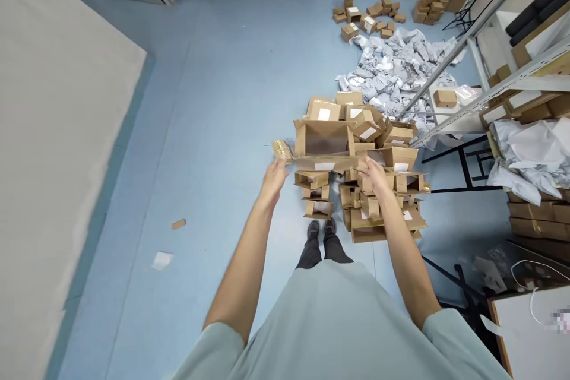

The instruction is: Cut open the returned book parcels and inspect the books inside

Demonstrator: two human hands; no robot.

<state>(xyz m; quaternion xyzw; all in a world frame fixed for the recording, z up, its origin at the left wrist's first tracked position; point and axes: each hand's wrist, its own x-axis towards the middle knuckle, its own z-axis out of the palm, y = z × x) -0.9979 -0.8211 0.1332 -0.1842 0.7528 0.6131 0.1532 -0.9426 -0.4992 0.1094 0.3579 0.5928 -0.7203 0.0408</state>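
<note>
Blue floor [214, 101], cartons [401, 157] heaped right of centre; open carton [327, 141] being handled mid-frame.
Right hand's [375, 178] fingers seem closed on its near flap; whether the left hand's [274, 181] grip it or the small taped box [280, 148], I can't tell. Shifting the carton likely calls for even two-handed support.

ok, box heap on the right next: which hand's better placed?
Right hand, I'd say: it's over the box heap, at the right end of the open box. Left hand is at its left end, farther.
</note>
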